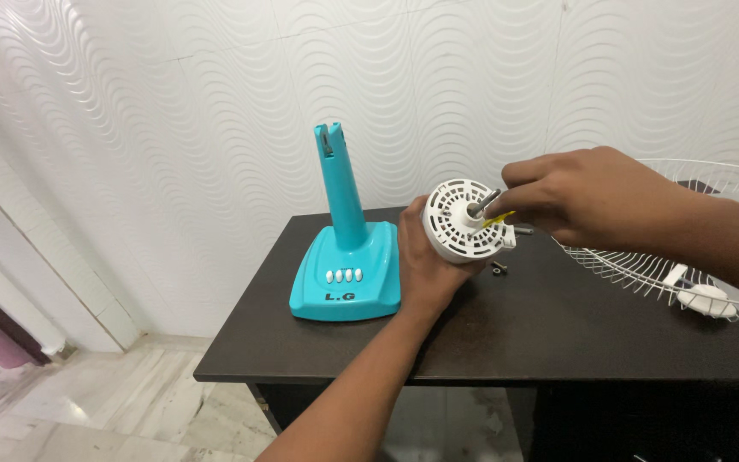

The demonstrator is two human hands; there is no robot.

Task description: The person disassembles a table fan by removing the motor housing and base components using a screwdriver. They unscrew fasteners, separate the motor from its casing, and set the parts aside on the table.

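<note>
My left hand (pixel 425 265) grips a round white fan motor housing (pixel 462 221) with vent slots and a metal shaft, held above the dark table (pixel 515 334). My right hand (pixel 588 198) is closed on a screwdriver with a yellow-marked handle (pixel 498 220), its tip at the housing's face beside the shaft. A small dark screw (pixel 498 269) lies on the table just below the motor.
A turquoise fan base (pixel 348 269) with an upright column and several white buttons stands at the table's left. A white wire fan guard (pixel 686 257) lies at the right. A wavy white wall is behind; a marble floor is below left.
</note>
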